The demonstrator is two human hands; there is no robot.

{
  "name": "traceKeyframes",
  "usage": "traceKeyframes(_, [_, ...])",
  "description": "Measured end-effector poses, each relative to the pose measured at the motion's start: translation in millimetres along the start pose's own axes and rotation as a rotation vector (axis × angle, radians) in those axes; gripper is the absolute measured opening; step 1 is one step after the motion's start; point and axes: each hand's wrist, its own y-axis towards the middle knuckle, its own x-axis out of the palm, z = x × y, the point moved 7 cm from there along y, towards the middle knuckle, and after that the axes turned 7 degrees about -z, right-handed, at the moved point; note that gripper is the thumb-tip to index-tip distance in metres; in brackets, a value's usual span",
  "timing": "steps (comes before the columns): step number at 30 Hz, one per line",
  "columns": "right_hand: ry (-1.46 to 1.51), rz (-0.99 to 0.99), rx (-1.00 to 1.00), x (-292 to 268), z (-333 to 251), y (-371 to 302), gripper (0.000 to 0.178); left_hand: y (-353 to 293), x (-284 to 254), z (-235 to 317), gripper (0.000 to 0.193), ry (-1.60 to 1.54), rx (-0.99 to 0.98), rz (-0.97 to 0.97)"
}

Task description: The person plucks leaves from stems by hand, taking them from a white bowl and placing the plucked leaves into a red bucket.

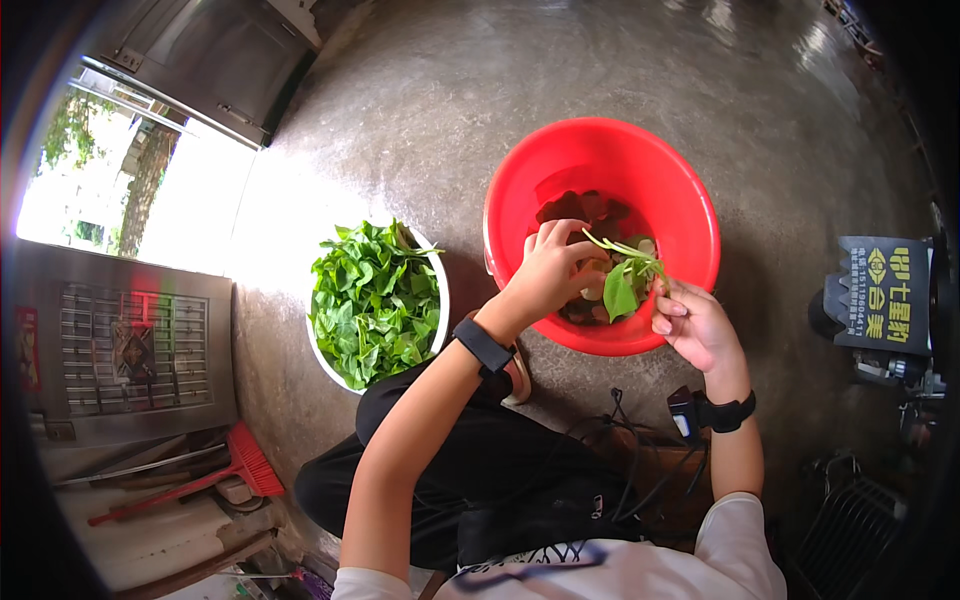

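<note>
My right hand (697,322) pinches a leafy green stem (622,290) between thumb and fingers, over the near right side of a red bucket (660,160). One broad leaf hangs down from it, and its pale stalks point left. My left hand (553,268) reaches over the bucket's left rim with its fingers curled in beside those stalks. What its fingertips grip, if anything, is hidden. Deeper in the bucket lie dark and brownish leafy pieces (590,207), partly covered by my hands. To the left stands a white basin (442,290) heaped with green leaves (370,300).
Concrete floor (420,130) surrounds the bucket. A red broom (255,462) leans at the lower left near a metal door panel (210,350). Black cables (640,460) hang by my right forearm. At the right edge is a dark printed bag (885,295).
</note>
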Motion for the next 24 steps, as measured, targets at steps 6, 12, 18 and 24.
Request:
traceKeyframes(6, [0.049,-0.058,-0.008,-1.8,-3.4,0.1,0.018,0.3,4.7,5.9,0.014,0.037,0.087,0.017])
traceKeyframes(12, [-0.229,0.115,-0.038,-1.1,3.9,-3.7,0.022,6.9,1.9,-30.0,0.016,0.045,-0.235,0.118])
traceKeyframes(18, [-0.645,0.29,-0.246,-11.9,-44.8,-39.5,0.023,7.8,8.4,-39.0,0.035,0.003,-0.276,0.053])
traceKeyframes(24, [-1.178,0.659,-0.224,-90.4,-99.3,-95.5,0.028,1.0,10.3,-63.4,0.04,0.034,-0.353,0.059])
